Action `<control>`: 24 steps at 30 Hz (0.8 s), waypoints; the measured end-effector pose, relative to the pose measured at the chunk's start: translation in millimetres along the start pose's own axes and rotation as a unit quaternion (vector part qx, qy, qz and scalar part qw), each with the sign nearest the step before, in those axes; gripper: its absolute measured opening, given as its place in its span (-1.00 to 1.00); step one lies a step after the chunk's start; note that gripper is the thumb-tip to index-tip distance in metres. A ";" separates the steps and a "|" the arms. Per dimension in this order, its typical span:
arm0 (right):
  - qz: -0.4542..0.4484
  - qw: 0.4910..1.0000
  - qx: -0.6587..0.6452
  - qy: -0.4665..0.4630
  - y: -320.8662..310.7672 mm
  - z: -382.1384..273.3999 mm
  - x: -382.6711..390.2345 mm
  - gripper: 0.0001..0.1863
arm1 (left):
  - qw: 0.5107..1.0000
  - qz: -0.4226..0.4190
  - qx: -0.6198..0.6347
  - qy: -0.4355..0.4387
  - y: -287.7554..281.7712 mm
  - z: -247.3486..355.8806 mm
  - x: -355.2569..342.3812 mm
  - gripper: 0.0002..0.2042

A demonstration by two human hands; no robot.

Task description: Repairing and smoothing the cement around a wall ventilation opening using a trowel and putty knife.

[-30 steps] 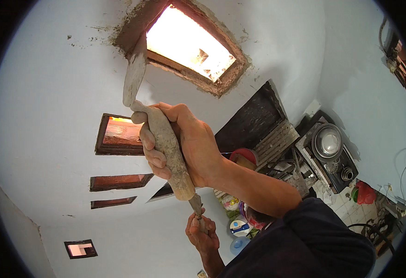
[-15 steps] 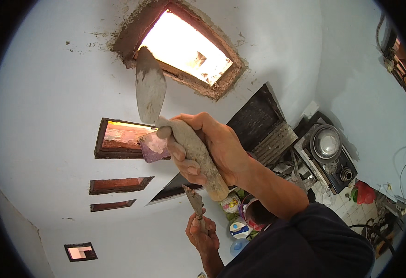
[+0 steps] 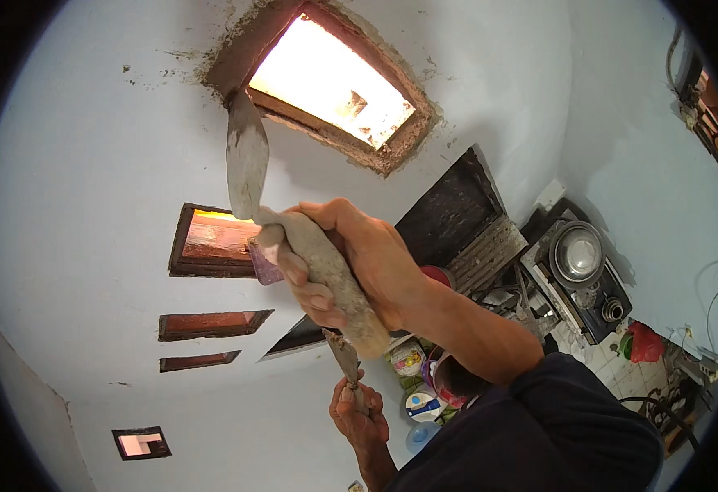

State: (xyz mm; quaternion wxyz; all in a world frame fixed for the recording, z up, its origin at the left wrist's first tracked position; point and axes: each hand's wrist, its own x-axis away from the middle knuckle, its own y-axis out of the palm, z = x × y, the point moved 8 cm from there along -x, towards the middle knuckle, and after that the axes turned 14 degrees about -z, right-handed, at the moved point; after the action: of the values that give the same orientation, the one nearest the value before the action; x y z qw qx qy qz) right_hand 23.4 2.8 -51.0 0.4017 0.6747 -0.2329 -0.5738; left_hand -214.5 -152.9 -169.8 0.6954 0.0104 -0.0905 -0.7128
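Note:
My right hand (image 3: 367,258) is closed around the thick, pale, mortar-crusted handle of a trowel (image 3: 247,160). The trowel's leaf-shaped grey blade points up. Its tip overlaps the lower left corner of a bright window opening (image 3: 334,82) edged with rough mortar; whether it touches cannot be told. Lower down, my left hand (image 3: 361,414) grips a second, smaller trowel (image 3: 344,358) by its handle. Mortar clings to that blade, and its tip is partly hidden behind the first trowel's handle.
Smaller framed openings (image 3: 215,325) line the pale wall at left. A dark panel (image 3: 453,201) slopes beside the window. At right stand a stove (image 3: 597,303) with a metal pot (image 3: 577,254) and a red bag (image 3: 646,343). Buckets and containers (image 3: 424,406) sit below my right arm.
My right hand has shifted a little left with its trowel, bringing the blade tip to the window's lower left corner. My left hand has stayed nearly still.

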 end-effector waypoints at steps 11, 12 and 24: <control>-0.022 0.997 0.009 -0.073 -3.2 -40.1 -5.9 -0.51 | 0.999 -0.002 -0.052 0.002 -4.8 -1.4 -1.4 -0.12; -0.022 0.997 0.010 -0.074 -3.0 -41.4 -7.4 -0.51 | 0.998 0.006 -0.056 0.008 -5.2 -0.8 -0.7 -0.12; 0.017 0.999 0.035 -0.013 -13.3 -16.0 4.8 -0.53 | 0.999 -0.017 -0.032 -0.001 1.8 -0.6 -4.6 -0.22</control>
State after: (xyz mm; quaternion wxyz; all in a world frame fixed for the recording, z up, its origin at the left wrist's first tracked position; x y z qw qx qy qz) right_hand 37.9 11.0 -64.2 0.3844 0.6767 -0.2690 -0.5674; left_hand -212.5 -148.5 -170.6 0.6829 -0.0109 -0.0680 -0.7273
